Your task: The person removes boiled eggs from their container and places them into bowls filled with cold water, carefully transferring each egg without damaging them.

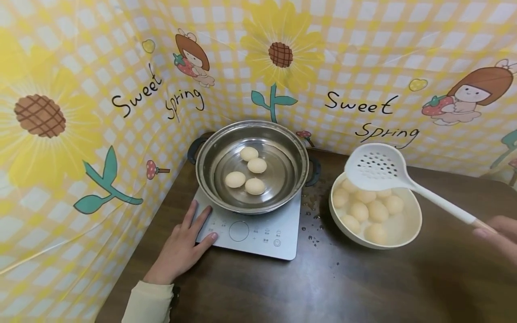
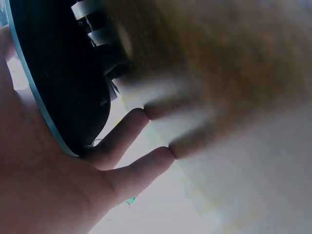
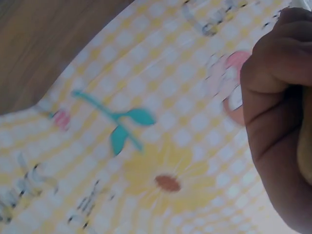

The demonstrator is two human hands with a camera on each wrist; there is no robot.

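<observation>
My right hand (image 1: 502, 235) grips the wooden end of a white skimmer (image 1: 376, 166), its fingers curled in the right wrist view. The perforated head hangs over the far rim of a cream bowl (image 1: 418, 220), with no egg on it. Several pale eggs (image 1: 377, 211) lie in that bowl. My left hand (image 1: 181, 244) rests at the left edge of a white induction cooker (image 1: 282, 244), fingers spread and straight, thumb on its top. In the left wrist view two fingertips (image 2: 163, 153) reach past the cooker's black underside. On the cooker stands a steel pot (image 1: 278, 179) holding several eggs (image 1: 244, 172).
Water drops (image 1: 315, 229) dot the dark wooden table (image 1: 323, 287) between cooker and bowl. A yellow checked cloth (image 1: 226, 45) with sunflower prints hangs behind and to the left, close to the pot. Dark handles (image 1: 313, 172) stick out from the pot's sides.
</observation>
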